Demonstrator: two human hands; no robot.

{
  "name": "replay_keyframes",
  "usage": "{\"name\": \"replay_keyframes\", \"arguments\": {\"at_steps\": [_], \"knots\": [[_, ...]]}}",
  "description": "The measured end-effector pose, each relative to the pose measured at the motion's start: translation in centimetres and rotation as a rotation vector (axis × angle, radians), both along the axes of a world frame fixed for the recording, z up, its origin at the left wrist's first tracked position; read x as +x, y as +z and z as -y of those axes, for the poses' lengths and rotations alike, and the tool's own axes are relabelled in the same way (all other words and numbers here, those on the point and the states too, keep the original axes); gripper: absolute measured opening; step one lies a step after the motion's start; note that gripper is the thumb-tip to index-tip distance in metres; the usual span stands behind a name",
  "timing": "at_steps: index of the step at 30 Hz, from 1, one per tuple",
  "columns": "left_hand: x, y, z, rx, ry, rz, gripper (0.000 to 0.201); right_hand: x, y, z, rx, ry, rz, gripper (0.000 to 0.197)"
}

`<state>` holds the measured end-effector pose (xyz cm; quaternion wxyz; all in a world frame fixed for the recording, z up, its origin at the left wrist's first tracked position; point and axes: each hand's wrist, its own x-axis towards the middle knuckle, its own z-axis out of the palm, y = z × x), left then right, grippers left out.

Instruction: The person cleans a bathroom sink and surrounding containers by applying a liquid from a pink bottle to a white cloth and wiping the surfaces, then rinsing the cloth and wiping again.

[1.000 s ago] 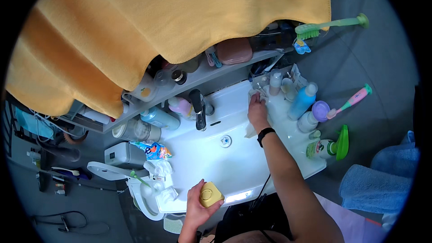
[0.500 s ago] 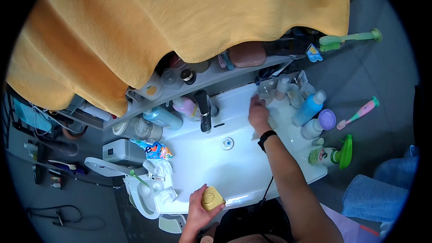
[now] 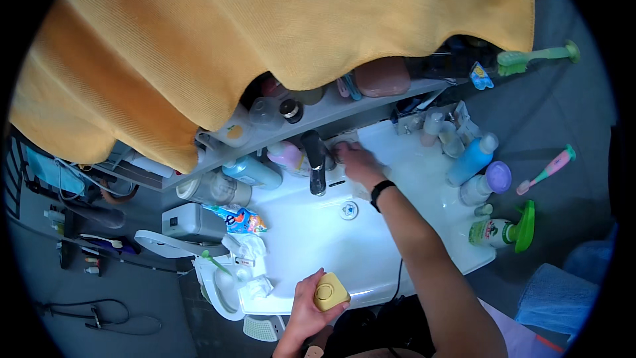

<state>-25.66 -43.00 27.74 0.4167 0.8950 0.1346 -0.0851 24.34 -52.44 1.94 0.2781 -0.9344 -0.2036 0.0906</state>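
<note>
My left hand [image 3: 306,311] grips a small yellow box [image 3: 331,292] with rounded corners and a ring on its face, over the sink's near edge. Across the white sink [image 3: 291,252], my right hand [image 3: 361,164] reaches down at the back ledge, just right of the black faucet [image 3: 315,162]. Its fingers look bent, but they are blurred and partly hidden. Something pale [image 3: 360,190] shows under that hand, too unclear to name. A dark band sits on the right wrist.
Bottles line the right rim, including a blue bottle [image 3: 474,159] and a green-topped spray bottle [image 3: 503,233]. A wipes pack [image 3: 238,219] and crumpled tissues [image 3: 255,248] lie left. Above the ledge runs a crowded shelf [image 3: 278,142], partly covered by a yellow towel [image 3: 298,20].
My right hand has moved left along the back ledge, from beside the right-hand bottles to the faucet. The left hand still holds the yellow box. The whole view has shifted slightly.
</note>
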Motion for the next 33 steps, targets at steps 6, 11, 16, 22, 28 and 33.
{"name": "replay_keyframes", "arguments": {"at_steps": [6,11,16,22,28,33], "knots": [[-2.7,-1.7,-3.9,0.062,0.044,0.026,0.125,0.9,0.2,-2.7,0.011,-0.04,0.004,0.071],[-0.9,-1.1,-3.3,0.023,0.006,0.024,0.125,0.0,-0.1,-2.6,0.031,-0.03,-0.028,0.067],[-3.3,0.7,-5.8,0.059,0.015,0.029,0.124,-4.1,-0.5,0.0,0.118,-0.114,0.037,0.063],[-5.5,-1.3,-6.6,0.037,0.048,0.03,0.123,-12.6,-2.3,-3.0,0.354,-0.147,0.223,0.052],[-4.9,-0.1,-2.9,0.029,0.002,0.005,0.123,-14.3,0.6,0.0,0.213,-0.072,0.162,0.047],[-5.9,0.4,-1.5,0.07,-0.013,0.039,0.122,-15.2,-0.4,9.3,0.316,-0.241,0.266,0.049]]}}
